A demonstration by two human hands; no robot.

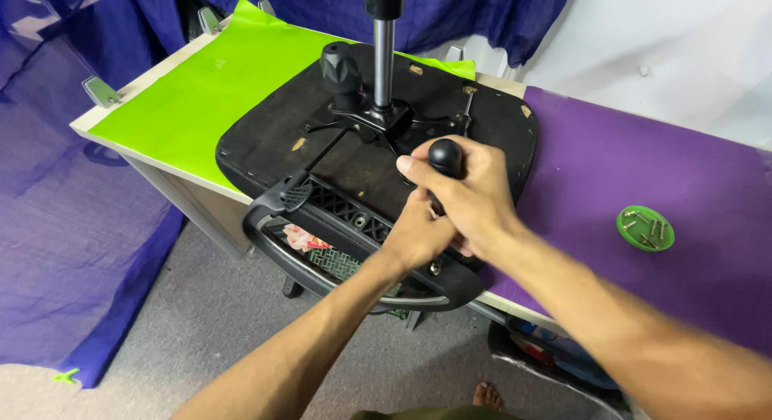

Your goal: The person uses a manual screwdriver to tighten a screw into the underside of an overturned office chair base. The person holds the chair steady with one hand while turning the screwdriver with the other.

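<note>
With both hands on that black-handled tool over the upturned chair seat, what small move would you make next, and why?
Probably a short further turn of the black round-handled tool. The right hand wraps its handle, the left hand steadies it lower down, and its tip, hidden by the fingers, points into the black chair seat underside. The green round dish of screws lies apart, untouched.

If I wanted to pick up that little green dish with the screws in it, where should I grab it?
Probably by the rim of the green dish, pinching opposite edges from straight above. It lies flat and shallow on the purple mat with bare space all round, so nothing blocks your fingers. Keep it level, because the screws sit loose inside and could spill out.
</note>
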